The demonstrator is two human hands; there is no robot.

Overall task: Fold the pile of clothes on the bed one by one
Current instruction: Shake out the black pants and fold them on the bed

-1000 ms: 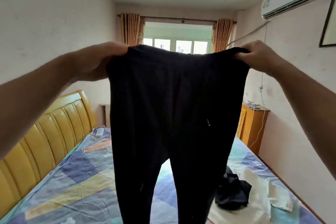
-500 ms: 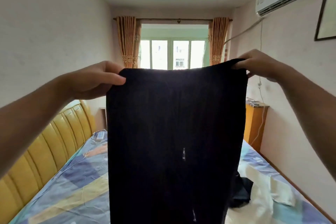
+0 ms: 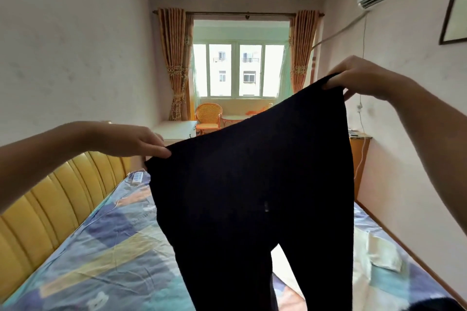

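Observation:
A pair of black trousers (image 3: 252,184) hangs in the air in front of me, waistband up and tilted, its two legs dropping out of the bottom of the view. My left hand (image 3: 131,140) pinches the lower left waist corner. My right hand (image 3: 358,77) pinches the higher right waist corner. Beneath them lies the bed (image 3: 101,260) with a patterned blue, yellow and orange sheet. A pale folded cloth (image 3: 384,252) lies on the bed's right side. A dark garment (image 3: 439,304) shows at the bottom right corner, mostly hidden.
A yellow padded headboard (image 3: 50,214) runs along the bed's left. A wooden cabinet (image 3: 360,159) stands by the right wall. A white desk (image 3: 177,129) and wicker chair (image 3: 208,116) stand near the window. A small white-and-blue object (image 3: 137,177) lies at the bed's far end.
Both hands have lowered the trousers, the left hand much more, so the waistband now slopes down to the left. The window and chair behind have come into view.

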